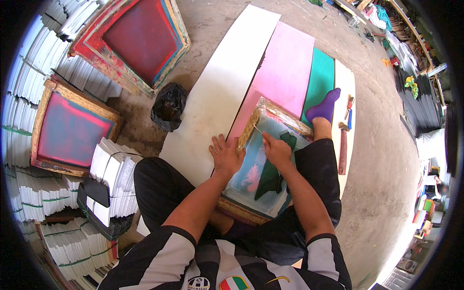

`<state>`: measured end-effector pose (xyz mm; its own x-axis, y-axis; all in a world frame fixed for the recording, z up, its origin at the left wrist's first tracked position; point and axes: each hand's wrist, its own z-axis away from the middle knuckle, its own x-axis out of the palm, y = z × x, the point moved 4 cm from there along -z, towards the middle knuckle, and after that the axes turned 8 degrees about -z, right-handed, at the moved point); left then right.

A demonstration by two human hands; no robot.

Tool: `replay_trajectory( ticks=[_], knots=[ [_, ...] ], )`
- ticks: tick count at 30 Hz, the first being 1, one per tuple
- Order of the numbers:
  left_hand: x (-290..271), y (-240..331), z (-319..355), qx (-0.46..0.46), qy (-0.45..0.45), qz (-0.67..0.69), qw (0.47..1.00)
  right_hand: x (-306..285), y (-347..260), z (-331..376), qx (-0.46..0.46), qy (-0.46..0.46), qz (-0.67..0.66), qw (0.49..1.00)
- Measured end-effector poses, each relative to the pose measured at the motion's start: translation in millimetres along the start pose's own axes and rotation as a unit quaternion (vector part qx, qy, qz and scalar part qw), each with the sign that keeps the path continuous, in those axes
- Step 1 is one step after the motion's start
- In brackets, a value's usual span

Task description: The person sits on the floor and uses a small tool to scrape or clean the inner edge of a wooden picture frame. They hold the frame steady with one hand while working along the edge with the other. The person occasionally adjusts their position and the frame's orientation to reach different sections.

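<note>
I sit on the floor with a wood-framed printing screen (253, 123) across my lap. Its mesh is bluish with a pink leaf shape (251, 176) and a dark green patch. My left hand (225, 155) lies flat with fingers spread on the screen's left frame edge. My right hand (276, 150) is closed around a thin metal tool (259, 130) whose tip touches the mesh near the upper left corner. A dark green cloth (270, 176) runs under that hand and down the mesh.
White (217, 92), pink (285, 72) and teal (320, 82) boards lie on the floor ahead. Two more framed screens (140, 38) (67, 130) lean at the left among stacks of white paper (113, 179). A black bag (168, 106) sits nearby. Hand tools (344, 140) lie to the right.
</note>
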<state>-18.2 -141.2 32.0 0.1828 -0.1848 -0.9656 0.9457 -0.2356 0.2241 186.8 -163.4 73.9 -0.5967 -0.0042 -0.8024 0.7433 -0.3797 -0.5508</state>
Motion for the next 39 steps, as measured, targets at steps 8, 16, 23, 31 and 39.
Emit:
replay_trajectory(
  ticks=[8,16,23,31,39],
  knots=[
    [-5,6,-2,0.002,-0.001,-0.012,1.000,19,37,-17,0.120,-0.072,-0.335,0.932],
    [-6,6,0,0.005,0.002,-0.011,1.000,7,22,-16,-0.048,0.021,-0.038,0.998],
    [-2,7,-2,0.002,-0.008,-0.020,1.000,2,29,-24,0.276,-0.163,-0.420,0.849],
    [-5,6,-1,-0.003,-0.011,-0.027,1.000,-22,-12,4,0.011,-0.021,0.030,0.999],
    [-2,5,-1,0.000,0.004,-0.018,1.000,-24,-22,6,0.024,-0.023,0.065,0.997]
  ],
)
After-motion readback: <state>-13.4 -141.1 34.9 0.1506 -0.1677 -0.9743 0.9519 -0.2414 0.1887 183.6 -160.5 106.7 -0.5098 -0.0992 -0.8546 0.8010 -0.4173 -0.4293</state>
